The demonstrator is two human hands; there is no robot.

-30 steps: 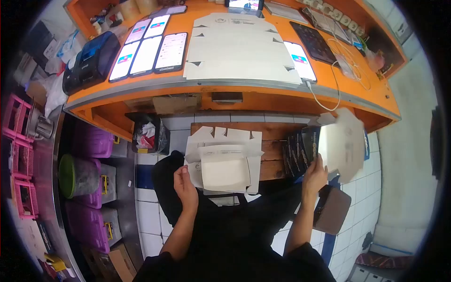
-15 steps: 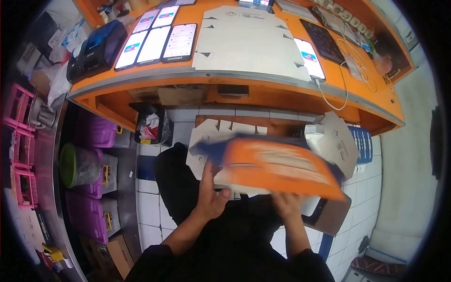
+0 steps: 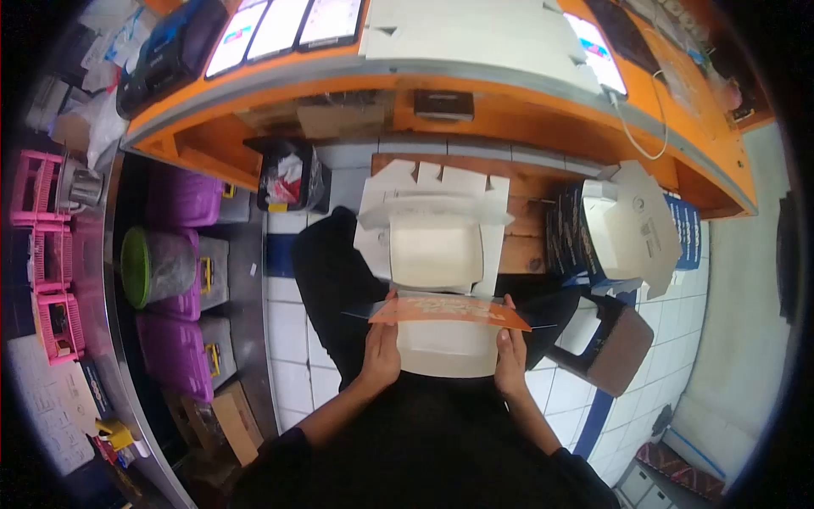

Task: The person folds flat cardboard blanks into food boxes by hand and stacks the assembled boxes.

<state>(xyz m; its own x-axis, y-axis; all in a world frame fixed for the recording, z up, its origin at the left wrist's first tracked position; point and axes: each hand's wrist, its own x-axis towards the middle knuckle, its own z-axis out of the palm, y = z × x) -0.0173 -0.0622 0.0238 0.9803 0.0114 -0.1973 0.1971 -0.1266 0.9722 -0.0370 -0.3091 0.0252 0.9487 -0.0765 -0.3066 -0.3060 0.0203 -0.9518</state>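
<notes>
Between my two hands is a partly folded cardboard box [image 3: 454, 312] with orange and navy print on the outside and a pale inside. Its printed wall stands up across the middle, with pale panels on both sides of it. My left hand [image 3: 383, 349] grips the left edge, thumb near the printed wall. On the right edge, my right hand [image 3: 511, 355] has hold of it the same way. The box is over my lap, just in front of flat white cardboard blanks [image 3: 381, 187] on a low wooden bench [image 3: 521, 237]. Its far flap is blurred.
Folded navy boxes [image 3: 572, 229] stand at the bench's right end. An orange desk [image 3: 280, 110] with phones [image 3: 331, 21] is ahead. A small bin [image 3: 284, 182] is under it. Purple-lidded containers [image 3: 174, 356] line the left; a brown stool [image 3: 623, 348] is right.
The box has turned from its orange printed face to show its pale inside. My hands have come level on its two sides. The view has tilted lower.
</notes>
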